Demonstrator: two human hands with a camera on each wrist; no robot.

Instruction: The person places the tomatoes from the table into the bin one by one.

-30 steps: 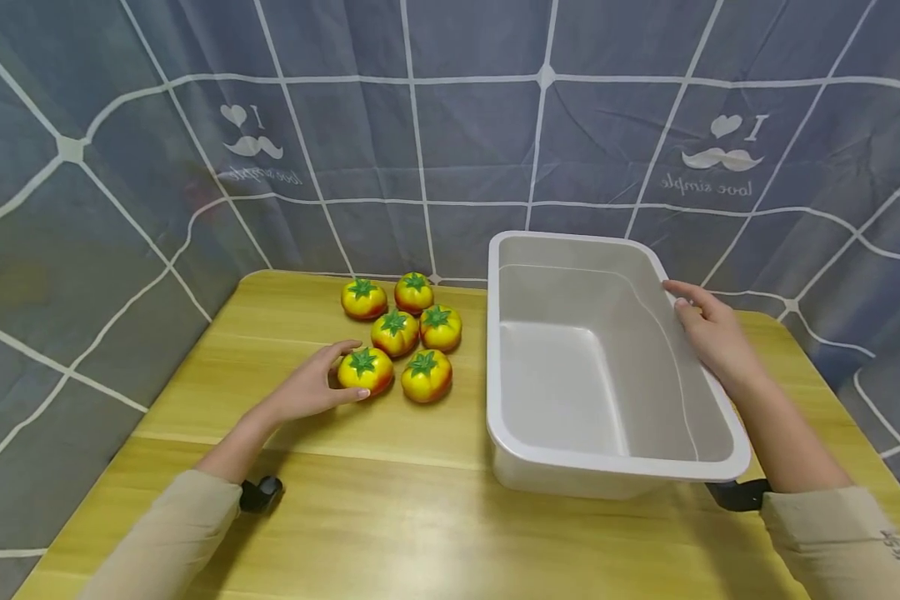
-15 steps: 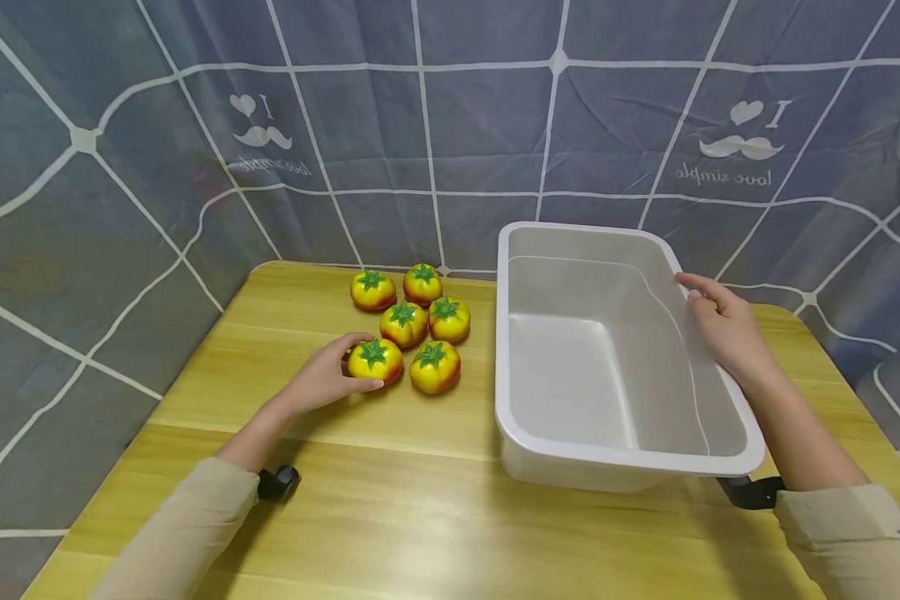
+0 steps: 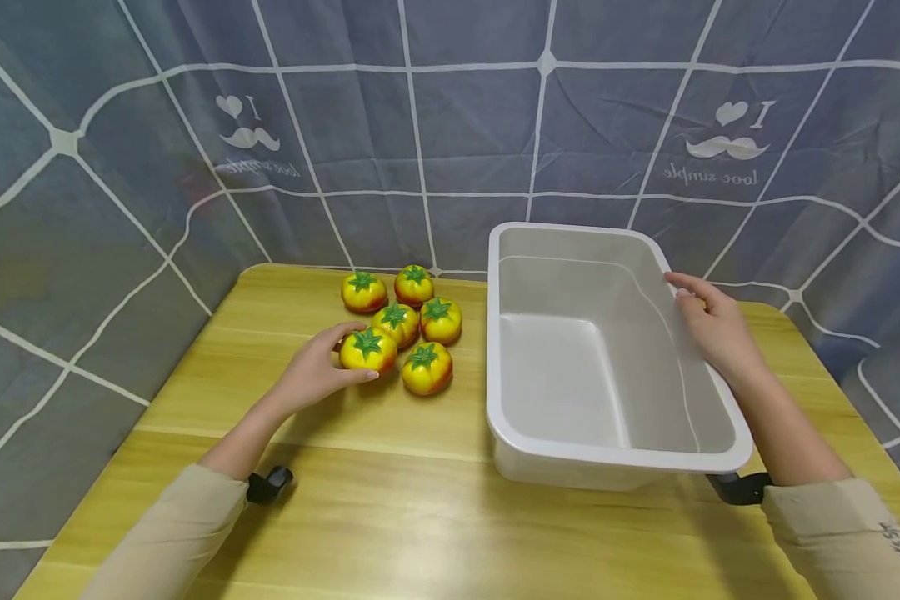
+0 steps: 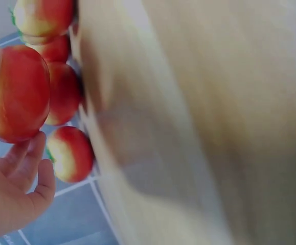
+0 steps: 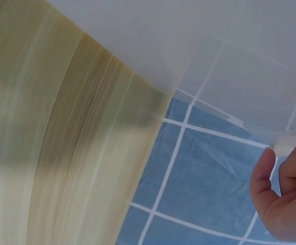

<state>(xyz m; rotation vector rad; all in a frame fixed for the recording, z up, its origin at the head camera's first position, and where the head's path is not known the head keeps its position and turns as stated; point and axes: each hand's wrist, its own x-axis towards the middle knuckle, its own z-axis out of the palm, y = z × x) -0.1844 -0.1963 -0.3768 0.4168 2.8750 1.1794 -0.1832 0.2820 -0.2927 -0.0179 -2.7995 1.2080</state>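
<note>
Pinching a tomato (image 3: 368, 352), thumb and fingers spread to its width (likely so it cannot roll), the left hand (image 3: 313, 368) holds it clear of the table (image 3: 420, 525) beside five others (image 3: 427, 372); the right hand (image 3: 722, 335) grips the bin (image 3: 615, 456) by its rim, seemingly for steadiness.

The yellow-red tomato (image 3: 368, 352) is held leaf-side up beside five matching tomatoes (image 3: 398, 322). An open-topped grey bin (image 3: 494, 333) stands right.

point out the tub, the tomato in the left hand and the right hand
Tub (image 3: 562, 379), head view: bare inside floor
Held tomato (image 4: 22, 94), left wrist view: red side
Right hand (image 3: 720, 333), head view: back of the hand
</note>
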